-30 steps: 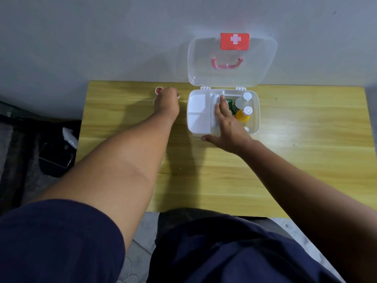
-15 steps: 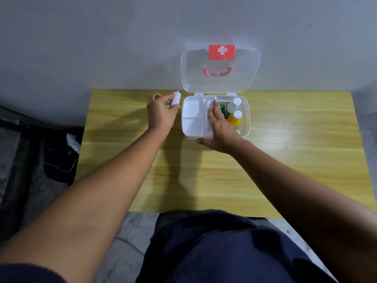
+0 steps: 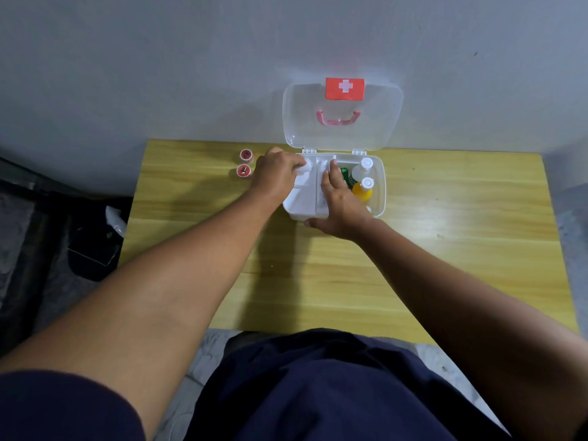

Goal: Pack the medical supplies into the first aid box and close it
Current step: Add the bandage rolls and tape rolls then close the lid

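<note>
The white first aid box stands open at the table's far edge, its clear lid with a red cross label leaning on the wall. My left hand holds a small white roll over the box's far-left compartment. My right hand lies flat on the box's middle, fingers on a white packet. An orange bottle, a clear bottle and a green item sit in the right side. Two red tape rolls rest on the table left of the box.
The yellow wooden table ends at a grey wall. On the floor to the left lie a dark bag and a white spray bottle. My dark-clothed lap fills the bottom of the view.
My left hand picked the white roll up from the table and carried it right, over the box's left compartment. My right hand stayed on the box. Two red rolls are now uncovered.
</note>
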